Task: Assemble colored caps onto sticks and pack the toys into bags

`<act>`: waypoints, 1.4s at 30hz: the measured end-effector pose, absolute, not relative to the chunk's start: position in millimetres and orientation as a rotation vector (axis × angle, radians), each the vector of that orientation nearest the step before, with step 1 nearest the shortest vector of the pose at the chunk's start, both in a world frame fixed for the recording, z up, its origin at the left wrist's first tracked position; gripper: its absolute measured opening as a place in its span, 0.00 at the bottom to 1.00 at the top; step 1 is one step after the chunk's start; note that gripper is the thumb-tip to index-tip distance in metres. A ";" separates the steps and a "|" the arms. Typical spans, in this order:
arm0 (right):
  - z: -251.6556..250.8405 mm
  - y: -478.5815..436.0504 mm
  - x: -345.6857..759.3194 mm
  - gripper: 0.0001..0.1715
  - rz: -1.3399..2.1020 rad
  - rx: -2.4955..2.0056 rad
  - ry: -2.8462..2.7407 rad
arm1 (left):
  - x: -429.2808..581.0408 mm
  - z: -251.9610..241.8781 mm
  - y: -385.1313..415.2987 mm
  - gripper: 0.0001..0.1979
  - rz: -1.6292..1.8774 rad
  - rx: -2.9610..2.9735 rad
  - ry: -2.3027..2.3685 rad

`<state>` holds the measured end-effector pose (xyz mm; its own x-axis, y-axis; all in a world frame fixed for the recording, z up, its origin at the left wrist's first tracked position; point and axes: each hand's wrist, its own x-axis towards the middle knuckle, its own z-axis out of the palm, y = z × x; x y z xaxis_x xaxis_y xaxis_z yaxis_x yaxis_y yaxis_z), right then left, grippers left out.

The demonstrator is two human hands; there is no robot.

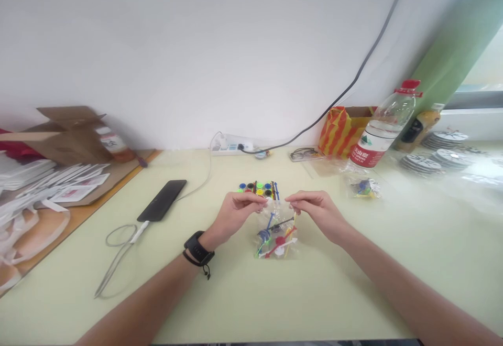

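Note:
A small clear plastic bag [276, 236] hangs between my hands, low over the table. Inside it lie several coloured plastic arrow spinners in blue, red, green, white, black and yellow. My left hand [240, 212] pinches the bag's upper left corner between thumb and fingers. At the upper right corner, my right hand [316, 211] has a similar pinch. Just beyond my fingertips is a group of round coloured pieces and arrows [259, 186], partly covered by my hands and the bag.
A phone [162, 201] with a cable lies left. Another filled bag [364, 187] rests right, below a large water bottle [383, 126]. Glasses [305, 154] and a power strip [231, 147] lie by the wall. Stacked discs [422, 164] stand far right; a cardboard box [74, 136] sits left.

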<state>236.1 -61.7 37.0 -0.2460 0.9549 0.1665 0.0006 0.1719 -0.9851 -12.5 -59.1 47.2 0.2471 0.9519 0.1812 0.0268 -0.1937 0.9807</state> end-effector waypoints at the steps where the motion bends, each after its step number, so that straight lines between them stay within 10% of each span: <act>1: 36.6 -61.5 236.3 0.11 1.241 -0.960 -1.483 | -12.3 48.3 -59.7 0.06 1.131 1.496 0.972; 42: 33.2 -60.7 234.8 0.16 1.026 -0.958 -1.671 | -23.7 39.1 -50.2 0.10 1.073 1.644 0.970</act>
<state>234.8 -60.7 33.2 -0.2706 0.9141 0.3019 0.1439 0.3485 -0.9262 -23.7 -50.2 39.1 0.3104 0.9246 0.2206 0.1268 -0.2703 0.9544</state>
